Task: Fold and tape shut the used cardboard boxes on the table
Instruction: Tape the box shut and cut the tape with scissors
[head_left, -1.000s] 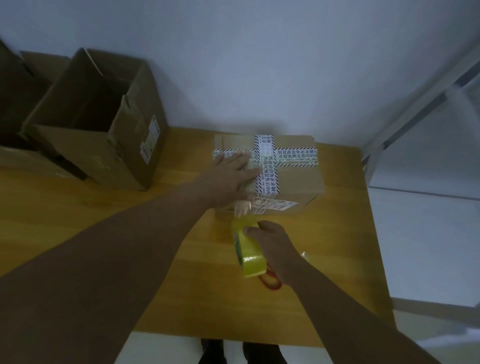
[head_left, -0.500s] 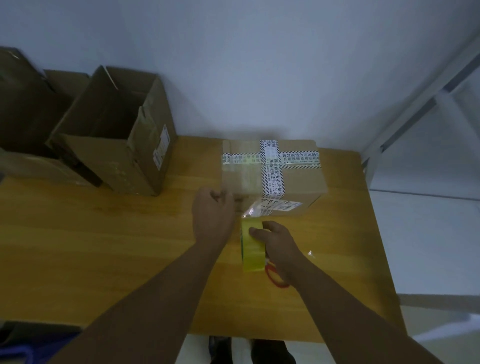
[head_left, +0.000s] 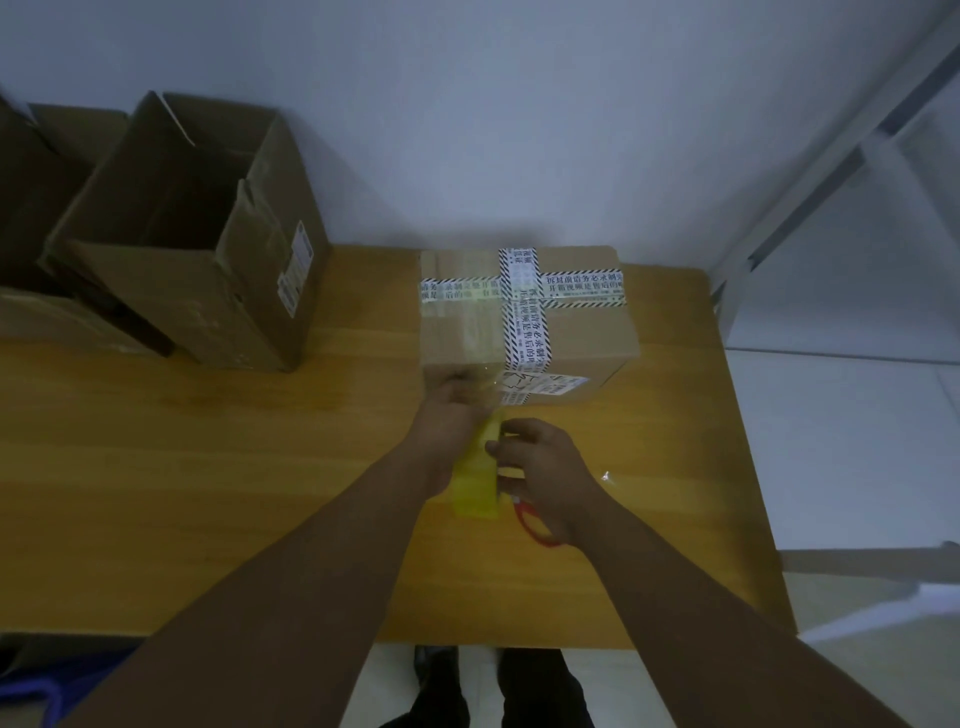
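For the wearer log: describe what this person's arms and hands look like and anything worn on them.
The left forearm and right forearm are bare to the frame's edge, no sleeves in view. The left hand and right hand wear no gloves; no watch, bracelet or ring shows, though the light is dim.

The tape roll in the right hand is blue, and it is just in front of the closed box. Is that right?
Not quite: the head view shows the tape roll is yellow, not blue. The right hand does hold it, just in front of the closed box.
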